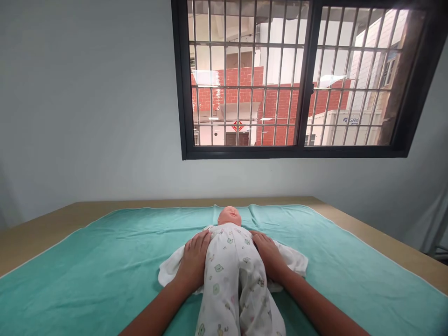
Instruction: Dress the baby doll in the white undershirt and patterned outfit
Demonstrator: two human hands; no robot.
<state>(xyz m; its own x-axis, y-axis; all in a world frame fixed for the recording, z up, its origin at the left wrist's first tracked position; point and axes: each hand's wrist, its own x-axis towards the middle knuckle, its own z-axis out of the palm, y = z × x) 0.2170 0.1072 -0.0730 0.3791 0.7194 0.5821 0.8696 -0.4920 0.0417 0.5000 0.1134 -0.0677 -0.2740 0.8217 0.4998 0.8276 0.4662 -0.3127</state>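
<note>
The left hand (196, 252) and the right hand (270, 254) are laid along both sides of the trousers (221, 275), fingers stretched and close together; whether cloth is gripped cannot be told, as the thumbs are hidden. Between the hands the doll (229, 216) is laid face-up, its bald head just beyond them. The white trousers are dotted with small green prints.

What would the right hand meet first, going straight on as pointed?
The right hand would likely meet the patterned white clothing beside it first, then perhaps the doll's head; depth is unclear.
</note>
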